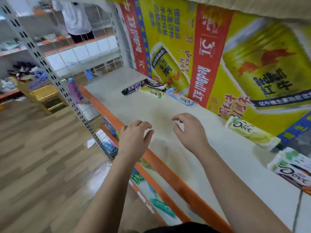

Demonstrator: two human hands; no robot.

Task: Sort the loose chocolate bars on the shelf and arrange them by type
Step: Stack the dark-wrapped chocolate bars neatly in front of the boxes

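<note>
Both my hands hover empty over the pale shelf (127,106). My left hand (135,137) hangs above the orange front edge, fingers loosely curled. My right hand (188,130) is over the shelf's middle, fingers bent, holding nothing. At the far end lie a dark bar (133,88), a green-and-white Dove bar (152,92) and a light blue Dove bar (182,99), with another dark wrapper (154,84) behind them. Near the back wall on the right lies a yellow-green Dove bar (250,133), and a stack of white-green Dove bars (292,167) sits at the right edge.
A yellow and red banner (235,56) forms the back wall. The orange rail (168,174) borders the shelf; lower shelves hold packets (161,206). A perforated metal post (67,91) stands left. A person in a white top (75,15) stands far back. Wooden floor lies on the left.
</note>
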